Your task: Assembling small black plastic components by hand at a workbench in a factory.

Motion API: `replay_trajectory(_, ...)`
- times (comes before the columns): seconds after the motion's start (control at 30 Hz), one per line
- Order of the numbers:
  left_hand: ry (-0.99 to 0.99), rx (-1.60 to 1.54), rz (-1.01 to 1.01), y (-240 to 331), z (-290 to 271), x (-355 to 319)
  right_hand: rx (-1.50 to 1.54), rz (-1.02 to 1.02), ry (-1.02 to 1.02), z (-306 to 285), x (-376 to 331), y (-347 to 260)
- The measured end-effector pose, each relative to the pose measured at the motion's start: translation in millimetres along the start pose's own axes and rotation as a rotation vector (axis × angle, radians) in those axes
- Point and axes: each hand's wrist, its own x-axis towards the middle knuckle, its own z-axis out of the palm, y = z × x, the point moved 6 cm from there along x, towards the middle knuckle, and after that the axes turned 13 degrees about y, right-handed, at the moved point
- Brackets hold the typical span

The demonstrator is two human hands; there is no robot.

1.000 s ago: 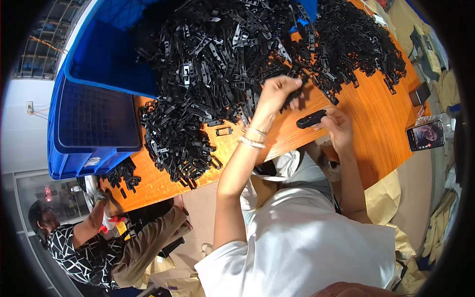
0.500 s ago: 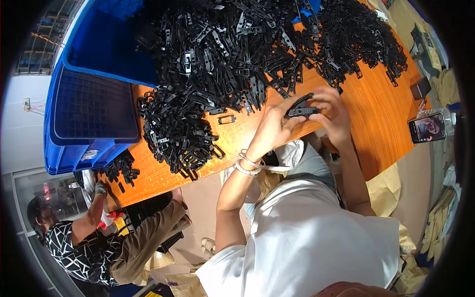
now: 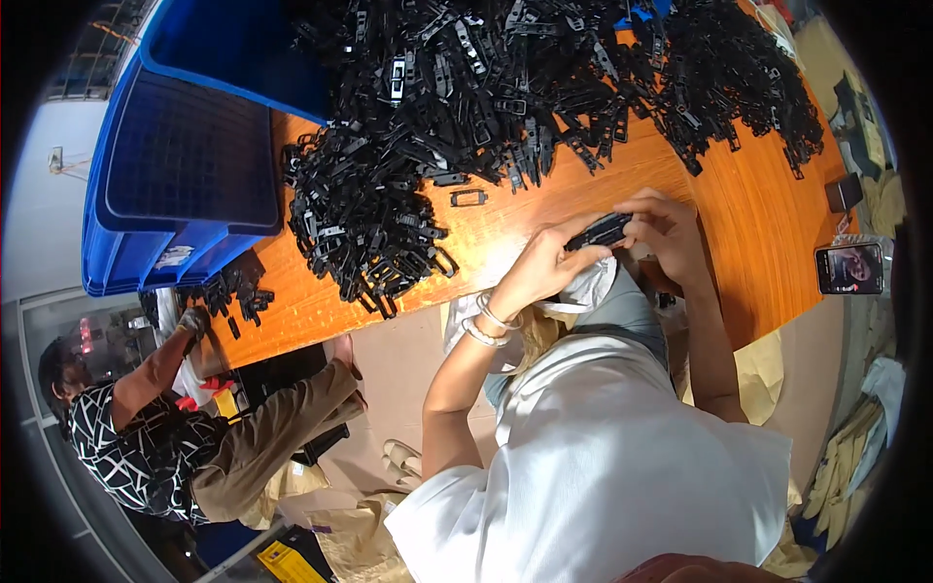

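My left hand (image 3: 546, 264) and my right hand (image 3: 666, 233) meet at the near edge of the orange table (image 3: 739, 233), both gripping one black plastic part (image 3: 600, 231) between them. Two bracelets circle my left wrist. A large heap of the same black plastic parts (image 3: 505, 87) covers the far half of the table, and a second heap (image 3: 364, 228) lies to the left. A single loose black part (image 3: 468, 197) rests on bare wood just beyond my hands.
A blue crate (image 3: 185, 175) stands at the table's left end. A phone (image 3: 849, 268) lies at the right edge. Another person in a patterned shirt (image 3: 146, 437) sits low at the left, a hand near a few black parts (image 3: 233, 287).
My left hand has come back from the heap to the table's near edge. Both hands have drawn toward me and now hold the black part together.
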Motion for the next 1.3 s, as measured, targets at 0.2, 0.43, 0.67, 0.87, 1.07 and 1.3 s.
replay_trajectory(0.2,0.486,0.936,0.126,-4.0,-70.1,-10.0,-0.453,-0.257,-0.274,31.3,-21.4,15.3)
replay_trajectory(0.43,0.560,1.151,0.215,-18.6,-92.9,-8.3,-0.459,-0.227,-0.111,26.7,-13.2,21.1)
replay_trajectory(0.67,0.585,0.748,0.209,-5.1,-76.9,-14.5,-0.766,-0.482,0.414,-28.2,38.6,4.8)
replay_trajectory(0.87,0.665,0.380,-0.042,-21.3,-74.5,-23.5,-1.022,-0.666,0.864,-77.0,39.3,-27.1)
replay_trajectory(1.07,0.450,-0.042,-0.157,-31.2,-52.0,-11.9,-1.281,-0.748,0.746,-67.4,49.5,-32.1)
replay_trajectory(1.3,0.318,-0.445,-0.169,-33.3,-33.4,-4.4,-1.086,-0.835,0.709,-46.9,40.3,-34.9)
